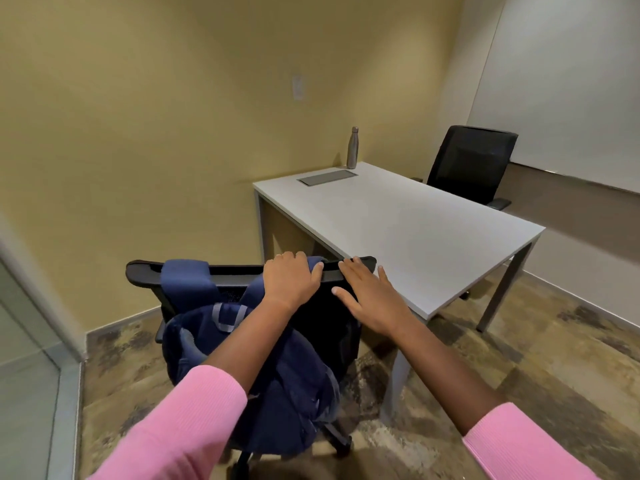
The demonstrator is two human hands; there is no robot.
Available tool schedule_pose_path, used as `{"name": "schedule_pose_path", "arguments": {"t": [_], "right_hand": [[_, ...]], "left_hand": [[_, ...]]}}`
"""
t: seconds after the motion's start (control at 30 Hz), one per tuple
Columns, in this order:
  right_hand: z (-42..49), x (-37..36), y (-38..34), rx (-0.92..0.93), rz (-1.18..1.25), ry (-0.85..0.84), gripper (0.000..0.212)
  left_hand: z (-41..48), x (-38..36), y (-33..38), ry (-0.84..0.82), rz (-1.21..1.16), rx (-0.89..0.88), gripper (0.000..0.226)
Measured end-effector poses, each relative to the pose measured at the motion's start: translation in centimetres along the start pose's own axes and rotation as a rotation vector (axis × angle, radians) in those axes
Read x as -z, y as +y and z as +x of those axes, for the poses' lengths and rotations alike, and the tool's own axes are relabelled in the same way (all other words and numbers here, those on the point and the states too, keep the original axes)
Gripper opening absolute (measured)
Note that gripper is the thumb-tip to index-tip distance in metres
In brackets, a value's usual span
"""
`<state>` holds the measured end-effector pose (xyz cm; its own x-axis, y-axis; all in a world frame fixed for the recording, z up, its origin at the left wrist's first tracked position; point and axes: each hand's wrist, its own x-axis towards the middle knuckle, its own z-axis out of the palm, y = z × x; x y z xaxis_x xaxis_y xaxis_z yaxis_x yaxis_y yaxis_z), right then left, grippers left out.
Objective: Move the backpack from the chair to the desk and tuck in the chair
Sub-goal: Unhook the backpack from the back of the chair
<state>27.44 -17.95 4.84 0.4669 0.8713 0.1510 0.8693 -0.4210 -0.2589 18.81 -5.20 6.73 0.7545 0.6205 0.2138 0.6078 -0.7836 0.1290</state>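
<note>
A navy blue backpack (287, 386) hangs on the back of a black office chair (145, 268), its two straps looped over the top rail. The chair stands pulled out at the near left corner of the white desk (426, 230). My left hand (291, 278) is curled over the right shoulder strap where it crosses the rail. My right hand (370, 292) lies flat with fingers spread on the chair back just right of that strap, fingertips at the rail. The chair's seat is hidden behind the backpack.
A steel bottle (352, 147) and a grey cable hatch (327, 177) sit at the desk's far end. A second black chair (471, 164) stands beyond the desk, under a whiteboard (568, 84). Yellow wall at left, glass partition (24, 375) at the near left.
</note>
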Motion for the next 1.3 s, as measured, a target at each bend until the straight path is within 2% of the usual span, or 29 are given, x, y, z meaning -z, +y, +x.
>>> {"name": "schedule_pose_path", "arguments": {"t": [0.2,0.5,0.7,0.83,0.93,1.0,1.17,1.3], "right_hand": [[1.9,0.4,1.1,-0.014,0.136,-0.012,0.052],[4.1,0.4,3.0,-0.033,0.327,0.023,0.046],[6.1,0.6,4.8,-0.031,0.442,0.061,0.04],[8.1,0.7,6.5,-0.08,0.546,0.038,0.038],[9.6,0.7,7.7,-0.085,0.586,-0.128,0.038],[10.5,0.8,8.1,-0.043,0.605,-0.27,0.043],[13.1,1.5,8.0,0.06,0.607,-0.542,0.048],[14.9,1.3,7.5,0.102,0.646,-0.805,0.053]], "left_hand": [[2.1,-0.3,0.6,-0.092,-0.028,0.047,0.049],[5.9,-0.8,1.5,-0.354,-0.12,0.13,0.049],[7.2,-1.3,1.0,-0.369,-0.212,0.164,0.05],[7.0,-1.6,1.0,-0.227,-0.357,0.129,0.033],[7.0,-1.2,0.8,-0.025,-0.546,0.167,0.011],[7.2,-0.7,0.7,0.024,-0.547,0.171,0.021],[5.8,-0.9,1.5,-0.048,-0.367,0.013,0.028],[4.0,-1.6,1.8,-0.06,-0.07,-0.026,0.045]]}}
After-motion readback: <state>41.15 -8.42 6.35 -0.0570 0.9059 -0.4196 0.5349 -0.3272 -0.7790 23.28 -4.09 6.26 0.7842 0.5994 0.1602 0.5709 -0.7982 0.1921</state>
